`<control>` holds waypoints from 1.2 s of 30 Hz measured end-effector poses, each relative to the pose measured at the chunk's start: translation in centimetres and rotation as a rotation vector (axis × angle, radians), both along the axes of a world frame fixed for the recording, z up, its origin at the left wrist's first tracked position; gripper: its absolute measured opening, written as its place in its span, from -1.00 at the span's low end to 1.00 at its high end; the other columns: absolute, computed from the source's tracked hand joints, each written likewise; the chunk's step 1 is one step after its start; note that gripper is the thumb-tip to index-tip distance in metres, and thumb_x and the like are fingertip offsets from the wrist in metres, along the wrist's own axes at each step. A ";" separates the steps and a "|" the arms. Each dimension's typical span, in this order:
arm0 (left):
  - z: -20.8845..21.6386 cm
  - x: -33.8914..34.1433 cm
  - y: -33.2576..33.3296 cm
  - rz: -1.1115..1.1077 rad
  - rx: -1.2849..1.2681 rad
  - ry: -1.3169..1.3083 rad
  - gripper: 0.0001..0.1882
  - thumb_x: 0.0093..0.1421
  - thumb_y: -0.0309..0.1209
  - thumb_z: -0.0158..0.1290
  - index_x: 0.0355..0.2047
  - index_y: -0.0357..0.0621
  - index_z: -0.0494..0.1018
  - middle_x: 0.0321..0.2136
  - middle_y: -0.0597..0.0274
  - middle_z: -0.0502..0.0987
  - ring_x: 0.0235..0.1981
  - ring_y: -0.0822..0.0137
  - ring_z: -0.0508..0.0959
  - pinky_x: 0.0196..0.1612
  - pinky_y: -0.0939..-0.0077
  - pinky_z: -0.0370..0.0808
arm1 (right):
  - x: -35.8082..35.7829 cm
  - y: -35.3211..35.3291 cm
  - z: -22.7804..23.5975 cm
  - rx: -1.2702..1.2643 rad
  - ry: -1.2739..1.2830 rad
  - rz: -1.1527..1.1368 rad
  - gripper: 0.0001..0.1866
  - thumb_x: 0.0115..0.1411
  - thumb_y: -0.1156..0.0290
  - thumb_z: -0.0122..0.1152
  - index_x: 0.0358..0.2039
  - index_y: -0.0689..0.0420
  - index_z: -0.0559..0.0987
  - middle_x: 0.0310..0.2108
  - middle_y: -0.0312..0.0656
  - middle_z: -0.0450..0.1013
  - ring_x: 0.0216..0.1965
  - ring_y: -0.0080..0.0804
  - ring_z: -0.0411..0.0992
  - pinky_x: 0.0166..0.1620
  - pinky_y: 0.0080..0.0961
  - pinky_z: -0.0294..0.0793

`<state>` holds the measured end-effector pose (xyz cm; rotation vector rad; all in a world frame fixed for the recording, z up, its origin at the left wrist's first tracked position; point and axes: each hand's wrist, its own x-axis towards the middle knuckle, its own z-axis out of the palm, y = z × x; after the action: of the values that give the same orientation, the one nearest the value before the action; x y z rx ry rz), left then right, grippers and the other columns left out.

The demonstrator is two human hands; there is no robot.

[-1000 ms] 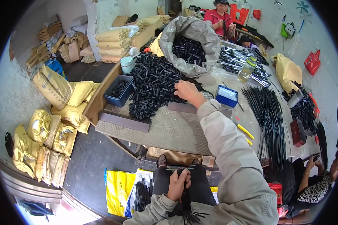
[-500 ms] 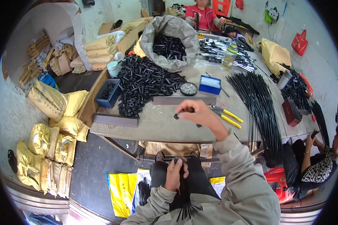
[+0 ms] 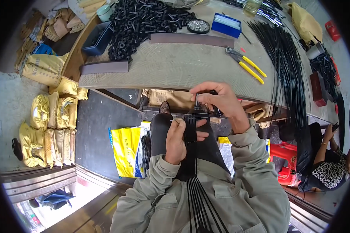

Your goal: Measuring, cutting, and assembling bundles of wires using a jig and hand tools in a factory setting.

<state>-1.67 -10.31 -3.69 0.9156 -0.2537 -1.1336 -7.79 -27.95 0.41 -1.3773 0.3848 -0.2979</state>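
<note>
Check out that black rod bundle [image 3: 190, 134] over the worker's lap [image 3: 162, 134]
Left hand [image 3: 176, 143] has its grip on it; right hand [image 3: 223, 101] pinches a small dark part [image 3: 198, 99] by its 12 o'clock end. Pliers [image 3: 247, 66] at 1 o'clock, on the worktop [image 3: 171, 70].

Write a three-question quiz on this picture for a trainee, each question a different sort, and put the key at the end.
1. True or false: the yellow-handled pliers lie on the table.

2. What stands just right of the round dish of small silvery pieces?
A) a teal jar
B) the blue box
C) a dark blue tub

3. Both hands are at the bundle of thin black rods. Which one appears nearer the table's edge in this view?

Key: 1. True. 2. B. 3. The right hand.
</note>
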 end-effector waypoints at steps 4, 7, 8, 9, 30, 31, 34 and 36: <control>0.5 0.0 0.1 -0.072 -0.007 -0.033 -0.74 0.33 -0.30 -0.43 -0.20 -0.27 0.10 -0.17 -0.22 0.43 -0.34 0.07 0.57 -0.28 0.41 0.54 | 0.2 0.2 0.3 -0.031 -0.003 0.035 -0.81 0.03 0.52 0.17 -0.30 0.23 0.55 -0.46 -0.30 0.49 -0.58 -0.77 0.30 -0.58 -0.84 0.24; 0.4 -0.6 1.0 -0.009 0.013 -0.149 -0.82 0.31 -0.40 -0.36 -0.18 -0.27 0.09 -0.18 -0.23 0.43 -0.31 0.09 0.56 -0.26 0.40 0.54 | 0.5 0.7 0.0 -0.024 -0.025 0.050 -0.83 0.02 0.51 0.18 -0.32 0.22 0.55 -0.46 -0.30 0.49 -0.58 -0.77 0.30 -0.58 -0.84 0.23; 0.5 -1.0 1.1 -0.015 0.016 -0.149 -0.82 0.31 -0.40 -0.36 -0.18 -0.27 0.09 -0.18 -0.23 0.43 -0.31 0.09 0.56 -0.26 0.40 0.54 | 0.7 0.7 0.0 -0.010 -0.044 0.070 -0.84 0.02 0.51 0.19 -0.33 0.22 0.55 -0.46 -0.30 0.49 -0.58 -0.77 0.30 -0.58 -0.84 0.23; 0.5 -1.3 1.2 0.012 -0.023 -0.152 -0.84 0.30 -0.44 -0.34 -0.18 -0.26 0.08 -0.17 -0.24 0.42 -0.30 0.09 0.56 -0.25 0.40 0.54 | 0.8 0.8 0.0 0.003 -0.063 0.092 -0.85 0.01 0.51 0.20 -0.35 0.21 0.55 -0.46 -0.30 0.49 -0.58 -0.77 0.30 -0.58 -0.84 0.22; 1.5 -3.3 2.8 0.086 -0.208 -0.222 -0.69 0.26 -0.54 -0.29 -0.02 -0.16 -0.06 -0.13 -0.34 0.36 -0.25 0.01 0.54 -0.18 0.32 0.51 | 1.1 3.9 0.8 -0.077 -0.171 0.250 -0.81 -0.07 0.45 0.32 -0.46 0.20 0.49 -0.56 -0.42 0.37 -0.56 -0.77 0.27 -0.54 -0.82 0.20; 1.5 -3.3 2.8 0.082 -0.203 -0.221 -0.70 0.26 -0.53 -0.29 -0.03 -0.15 -0.07 -0.13 -0.35 0.36 -0.25 0.01 0.54 -0.18 0.32 0.51 | 0.8 4.0 0.9 -0.099 -0.164 0.242 -0.81 -0.07 0.45 0.32 -0.46 0.20 0.49 -0.56 -0.41 0.38 -0.55 -0.76 0.28 -0.53 -0.81 0.21; 1.3 -3.2 2.7 0.083 -0.182 -0.191 -0.71 0.26 -0.52 -0.27 -0.06 -0.14 -0.07 -0.14 -0.36 0.36 -0.26 0.01 0.54 -0.20 0.32 0.52 | 0.5 4.0 0.9 -0.146 -0.150 0.233 -0.81 -0.08 0.44 0.33 -0.46 0.20 0.49 -0.55 -0.40 0.39 -0.51 -0.75 0.30 -0.49 -0.79 0.24; 1.3 -3.1 2.6 0.088 -0.174 -0.176 -0.72 0.26 -0.51 -0.26 -0.07 -0.14 -0.07 -0.14 -0.36 0.36 -0.26 0.00 0.55 -0.20 0.31 0.52 | 0.4 4.3 0.6 -0.097 -0.146 0.239 -0.81 -0.08 0.45 0.32 -0.47 0.20 0.49 -0.53 -0.39 0.40 -0.50 -0.73 0.31 -0.46 -0.78 0.25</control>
<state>-4.74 -7.76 -2.44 0.8633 -0.4450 -0.9357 -7.35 -23.63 1.01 -1.4706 0.0836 -0.2198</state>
